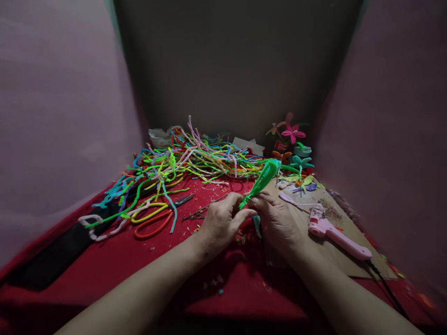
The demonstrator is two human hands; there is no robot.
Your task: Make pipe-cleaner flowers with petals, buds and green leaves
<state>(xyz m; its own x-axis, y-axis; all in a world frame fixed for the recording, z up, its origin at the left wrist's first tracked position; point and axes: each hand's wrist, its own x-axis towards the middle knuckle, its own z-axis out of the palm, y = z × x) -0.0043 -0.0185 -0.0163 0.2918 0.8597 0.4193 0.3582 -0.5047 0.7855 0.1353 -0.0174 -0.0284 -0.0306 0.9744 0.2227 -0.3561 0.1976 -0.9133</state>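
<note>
A bright green pipe-cleaner loop [266, 179], shaped like a leaf and bluish at its far tip, rises above the table between my hands. My left hand [220, 217] pinches its twisted lower end between thumb and fingers. From the other side my right hand [277, 221] is closed on the same base; some of its fingertips are hidden behind the work. A small teal piece hangs below my right hand, and I cannot tell whether it is attached. Thin dark wire stems [199, 215] lie just left of my left hand.
A large tangle of coloured pipe cleaners [209, 160] spans the back. Scissors with yellow and orange handles [150, 223] lie left, beside a black strip [52, 253]. A pink glue gun [338, 235] with a cord rests on a brown board [363, 263] at right. Finished pipe-cleaner flowers [293, 133] stand behind.
</note>
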